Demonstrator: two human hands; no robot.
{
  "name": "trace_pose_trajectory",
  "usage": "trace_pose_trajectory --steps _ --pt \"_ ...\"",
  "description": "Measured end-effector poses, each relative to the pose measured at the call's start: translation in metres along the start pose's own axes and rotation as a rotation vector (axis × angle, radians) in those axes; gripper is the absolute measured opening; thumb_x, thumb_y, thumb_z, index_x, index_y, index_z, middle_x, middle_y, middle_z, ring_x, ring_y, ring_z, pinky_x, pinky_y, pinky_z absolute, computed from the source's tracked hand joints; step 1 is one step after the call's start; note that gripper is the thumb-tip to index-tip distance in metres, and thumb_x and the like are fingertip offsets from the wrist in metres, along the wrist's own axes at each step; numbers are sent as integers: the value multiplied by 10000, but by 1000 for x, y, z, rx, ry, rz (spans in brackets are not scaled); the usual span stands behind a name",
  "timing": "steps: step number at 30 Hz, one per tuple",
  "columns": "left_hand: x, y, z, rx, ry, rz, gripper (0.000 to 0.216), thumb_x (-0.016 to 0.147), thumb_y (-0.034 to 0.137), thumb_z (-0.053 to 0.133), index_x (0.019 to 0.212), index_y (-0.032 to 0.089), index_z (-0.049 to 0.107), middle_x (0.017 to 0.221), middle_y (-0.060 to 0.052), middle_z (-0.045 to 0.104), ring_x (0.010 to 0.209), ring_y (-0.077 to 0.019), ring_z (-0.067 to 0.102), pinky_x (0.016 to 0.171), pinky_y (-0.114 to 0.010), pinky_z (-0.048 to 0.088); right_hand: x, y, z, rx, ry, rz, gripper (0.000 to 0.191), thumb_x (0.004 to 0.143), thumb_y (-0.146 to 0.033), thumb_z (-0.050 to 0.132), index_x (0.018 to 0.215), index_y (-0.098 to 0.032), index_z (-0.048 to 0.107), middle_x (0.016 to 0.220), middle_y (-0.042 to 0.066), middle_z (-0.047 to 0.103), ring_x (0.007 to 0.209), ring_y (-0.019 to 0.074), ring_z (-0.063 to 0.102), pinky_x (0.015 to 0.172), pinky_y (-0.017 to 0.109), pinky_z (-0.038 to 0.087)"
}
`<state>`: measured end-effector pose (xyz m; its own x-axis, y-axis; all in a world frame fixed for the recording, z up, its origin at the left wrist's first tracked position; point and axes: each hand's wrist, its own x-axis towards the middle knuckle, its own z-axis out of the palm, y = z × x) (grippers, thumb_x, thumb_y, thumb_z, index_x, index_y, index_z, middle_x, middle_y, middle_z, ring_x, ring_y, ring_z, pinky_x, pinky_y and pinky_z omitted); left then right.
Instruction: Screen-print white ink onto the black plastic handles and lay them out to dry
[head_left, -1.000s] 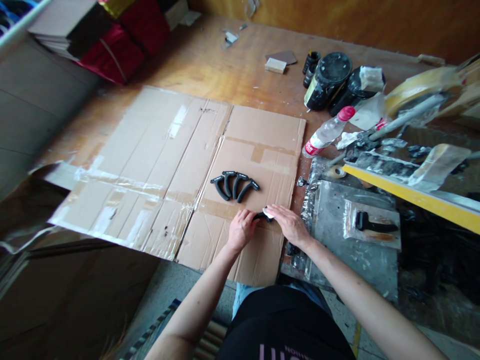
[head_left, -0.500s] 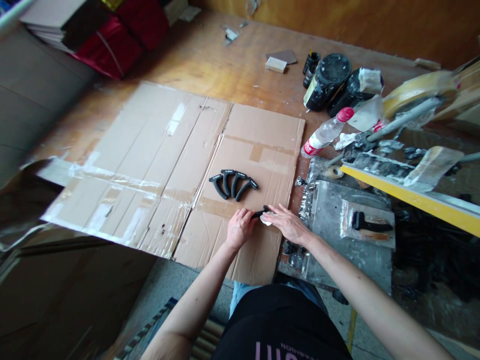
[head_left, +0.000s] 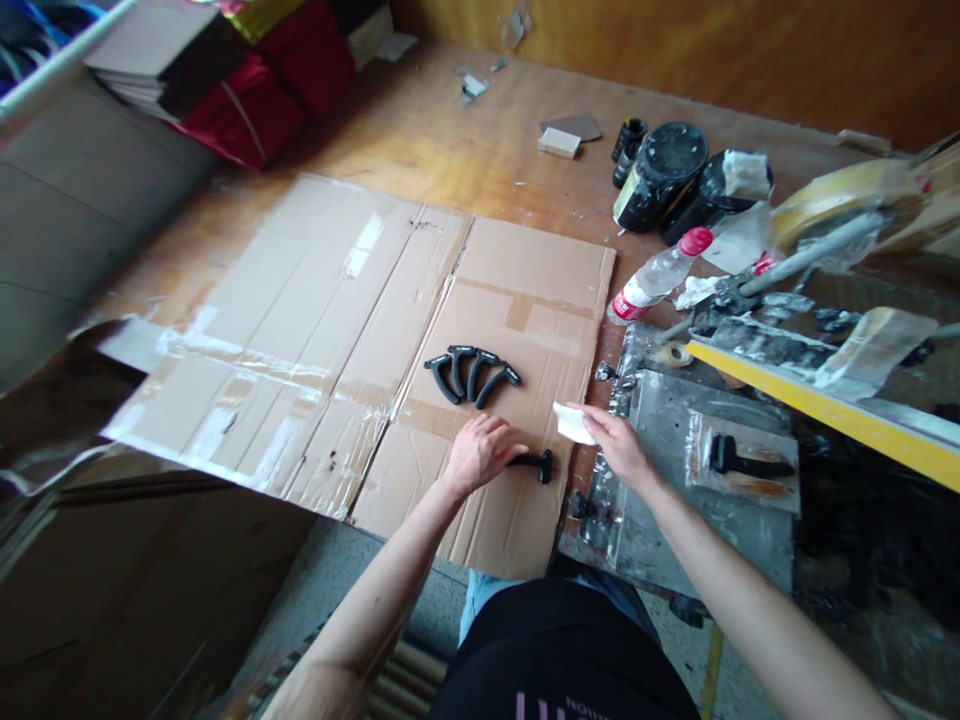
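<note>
My left hand (head_left: 484,455) is closed around the curved end of a black T-shaped handle (head_left: 543,465), whose crosspiece sticks out to the right. A folded white cloth or tissue (head_left: 574,423) is pinched between the fingers of my right hand (head_left: 611,440), held apart from the handle. Just beyond my left hand, several similar black curved handles (head_left: 471,376) lie fanned side by side on the flattened cardboard (head_left: 525,340). Another black handle (head_left: 750,460) rests on a small stained board at the right.
A clear bottle with a red cap (head_left: 660,275) stands right of the cardboard, before black jars (head_left: 660,175). A yellow-edged metal bar (head_left: 825,410) juts in from the right over a grey plate (head_left: 675,400). Red bundles (head_left: 259,110) sit back left.
My right hand has drawn the white cloth away from the handle, to the right. The handle in my left hand has moved nearer me, its crosspiece now fully showing.
</note>
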<state>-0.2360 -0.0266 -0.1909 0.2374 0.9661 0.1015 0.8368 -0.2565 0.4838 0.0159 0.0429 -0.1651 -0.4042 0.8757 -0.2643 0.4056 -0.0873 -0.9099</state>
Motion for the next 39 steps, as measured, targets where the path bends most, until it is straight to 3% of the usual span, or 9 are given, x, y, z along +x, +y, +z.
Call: trace_pose_trajectory --steps 2,4,8,14,19,26,34,39 --pt "16 -5 -3 95 147 -150 331 910 396 538 1140 180 637 1098 -103 649 993 -223 564 916 -355 451 18 3 -1 84 134 4 430 929 -436 478 1240 -190 644 1240 89 661 1134 260 626 1003 452 477" --pt "33 -8 -3 205 191 -305 366 909 318 533 1216 130 597 1137 -140 635 1022 -254 546 918 -376 447 35 4 4 41 230 -29 429 920 -434 489 1230 -184 649 1244 93 658 1148 262 617 1017 455 464" --pt "52 -6 -1 290 31 -374 299 905 203 485 1159 163 637 973 -103 666 927 -252 553 829 -363 456 57 -8 21 -194 288 -110 399 953 -356 427 1255 -203 637 1251 79 653 1147 242 621 1022 414 473" --pt "47 -1 0 252 -54 -292 336 928 198 423 1173 202 653 982 -77 669 896 -223 529 805 -328 446 71 -18 51 -575 74 -418 457 958 -138 336 1355 -206 552 1382 47 554 1294 192 505 1124 377 383" --pt "49 -3 0 239 -65 -315 348 943 213 397 1173 216 659 928 -70 657 887 -220 520 790 -320 440 68 -2 67 -753 -49 -479 560 909 -33 304 1423 -185 464 1461 58 455 1386 206 378 1167 448 313" --pt "48 -7 2 228 -65 -306 335 940 224 415 1177 231 651 926 -75 644 896 -219 523 760 -317 435 38 17 63 -763 -68 -541 555 925 -42 284 1458 -147 396 1491 76 411 1414 192 323 1190 429 286" --pt "48 -11 5 221 -69 -293 329 941 214 413 1162 217 656 917 -78 643 891 -221 517 787 -321 435 56 9 64 -728 -78 -486 573 890 -22 299 1432 -139 444 1467 80 448 1396 201 362 1184 434 301" --pt "48 -10 2 190 -64 -314 317 937 247 449 1179 208 649 936 -71 651 917 -223 521 782 -314 441 24 12 53 -648 -163 -484 550 882 -24 312 1381 -134 513 1417 101 513 1368 197 409 1172 442 323"
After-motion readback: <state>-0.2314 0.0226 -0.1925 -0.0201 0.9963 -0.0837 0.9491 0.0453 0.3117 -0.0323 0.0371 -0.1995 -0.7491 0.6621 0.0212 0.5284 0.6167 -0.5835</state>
